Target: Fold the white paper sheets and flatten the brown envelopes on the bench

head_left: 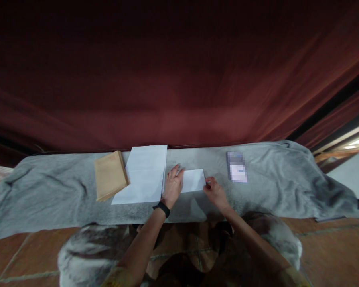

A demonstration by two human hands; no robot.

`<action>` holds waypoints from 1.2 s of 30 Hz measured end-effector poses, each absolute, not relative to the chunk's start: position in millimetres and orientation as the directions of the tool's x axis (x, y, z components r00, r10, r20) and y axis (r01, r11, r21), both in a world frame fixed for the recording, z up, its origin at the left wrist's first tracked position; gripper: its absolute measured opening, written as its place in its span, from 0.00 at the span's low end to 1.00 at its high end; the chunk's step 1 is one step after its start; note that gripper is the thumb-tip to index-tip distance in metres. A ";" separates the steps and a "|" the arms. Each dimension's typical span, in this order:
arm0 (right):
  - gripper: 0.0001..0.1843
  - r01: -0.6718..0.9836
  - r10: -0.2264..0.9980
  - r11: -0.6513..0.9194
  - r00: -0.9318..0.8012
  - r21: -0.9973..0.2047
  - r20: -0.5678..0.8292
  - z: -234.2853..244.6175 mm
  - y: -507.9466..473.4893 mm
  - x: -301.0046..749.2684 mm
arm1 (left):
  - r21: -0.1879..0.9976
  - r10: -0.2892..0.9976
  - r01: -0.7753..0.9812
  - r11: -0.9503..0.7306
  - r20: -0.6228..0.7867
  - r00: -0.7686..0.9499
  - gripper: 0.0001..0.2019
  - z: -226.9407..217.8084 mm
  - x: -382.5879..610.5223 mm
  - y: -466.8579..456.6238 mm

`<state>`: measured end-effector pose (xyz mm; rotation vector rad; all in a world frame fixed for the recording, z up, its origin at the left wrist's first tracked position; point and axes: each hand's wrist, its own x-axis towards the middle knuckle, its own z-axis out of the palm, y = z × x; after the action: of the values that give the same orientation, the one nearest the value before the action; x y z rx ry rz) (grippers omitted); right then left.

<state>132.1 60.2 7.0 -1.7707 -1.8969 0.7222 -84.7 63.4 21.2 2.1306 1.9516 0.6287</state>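
A small white piece of paper (193,180), apparently folded, lies on the grey cloth in front of me. Across its left end rests my left hand (173,184), fingers spread and a dark band on the wrist. My right hand (214,191) is at the paper's right edge, with thumb and fingers pinched together there; the fingertips are partly hidden. Left of my left hand lies a stack of larger white sheets (146,175). Its left side meets a pile of brown envelopes (110,175).
The grey cloth (263,171) covers a long, narrow surface. To the right lies a small rectangular item (237,167), blurred out by pixels. A dark red curtain (179,99) hangs right behind the surface. Below are my knees and a tiled floor (326,247).
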 end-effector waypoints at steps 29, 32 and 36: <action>0.28 0.795 0.811 0.582 -0.548 -0.174 0.207 -4.8 59.9 99.2 | 0.265 0.959 0.930 -0.256 0.193 0.209 0.28 -3.6 -54.5 28.2; 0.29 0.825 0.831 0.545 -0.507 -0.149 0.230 -11.0 57.7 100.3 | 0.269 0.968 0.943 -0.194 0.208 0.140 0.28 -5.3 -61.7 21.6; 0.31 0.847 0.840 0.510 -0.453 -0.150 0.299 -18.9 56.5 99.0 | 0.243 0.975 0.964 -0.105 0.215 0.052 0.30 -7.7 -69.5 14.0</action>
<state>99.0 56.5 -18.9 -1.4069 -2.4221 -0.0300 -69.5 14.0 -7.7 2.2544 2.0790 0.5085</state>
